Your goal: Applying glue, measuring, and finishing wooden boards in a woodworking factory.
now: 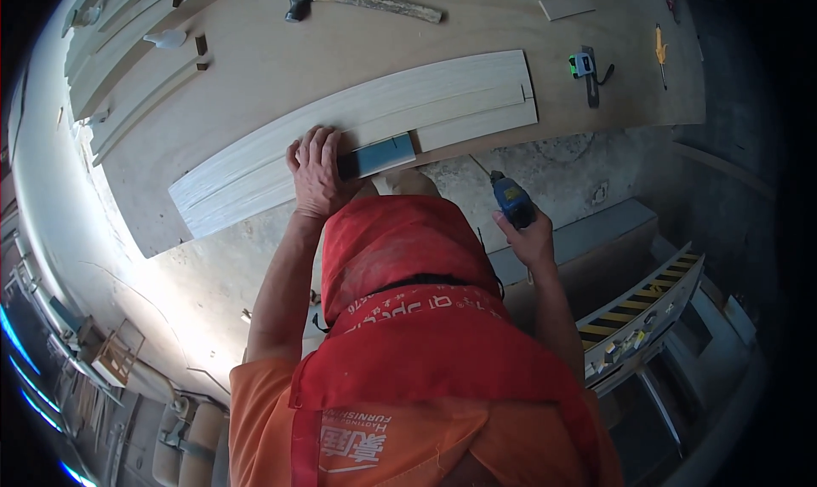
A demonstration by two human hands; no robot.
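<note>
A long, slightly curved pale wooden board (442, 87) lies along the near edge of the workbench, with dark slots near its right end. My left hand (317, 170) grips its near side, curled fingers on top. Right beside that hand sits a small blue-faced block (383, 155), against the board's near edge; its left end is in the hand's shadow. In my right hand (529, 236) is a blue power drill (512, 197), its long thin bit pointing up and left toward the bench edge. The bit's tip is apart from the board.
A hammer (374, 3) lies at the back of the workbench (477, 27). To the right are a tape measure (582, 65), a dark flat tool (591, 87) and a yellow-handled screwdriver (661, 46). Several wooden strips (145, 104) lie far left. A striped machine ledge (642, 295) stands lower right.
</note>
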